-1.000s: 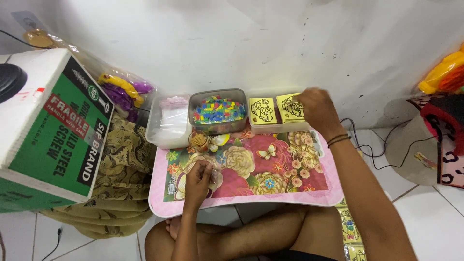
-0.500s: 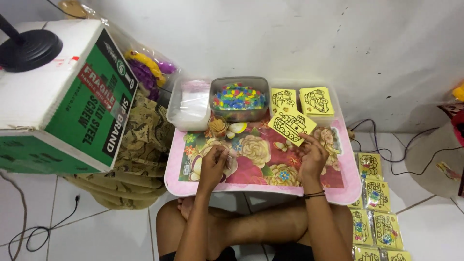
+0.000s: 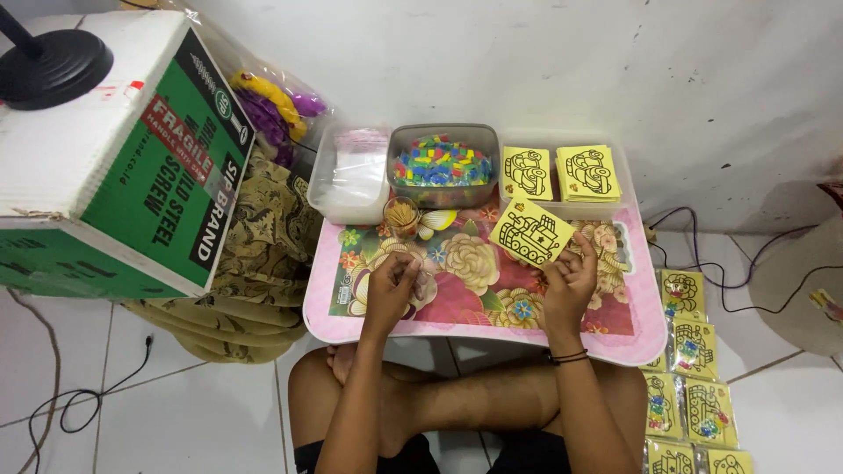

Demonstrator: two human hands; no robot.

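Observation:
My right hand (image 3: 569,279) holds a yellow card with a black line drawing (image 3: 530,232), lifted a little over the pink floral lap table (image 3: 632,326). My left hand (image 3: 392,283) rests on the table's left part with its fingers curled together; whether something small is inside them is hidden. Two stacks of the same yellow cards (image 3: 527,172) (image 3: 590,172) lie at the table's back right. A clear tub of small coloured pieces (image 3: 443,163) stands beside them.
A small cup of thin sticks (image 3: 402,214) and a clear tub of plastic sleeves (image 3: 351,175) stand at back left. A large green-and-white cardboard box (image 3: 132,167) bearing a black round base (image 3: 54,67) sits left. Bagged cards (image 3: 694,377) lie on the floor right.
My right hand has taken a yellow card from the stacks at the back and brought it toward me over the table. My left hand has stayed on the table's left part.

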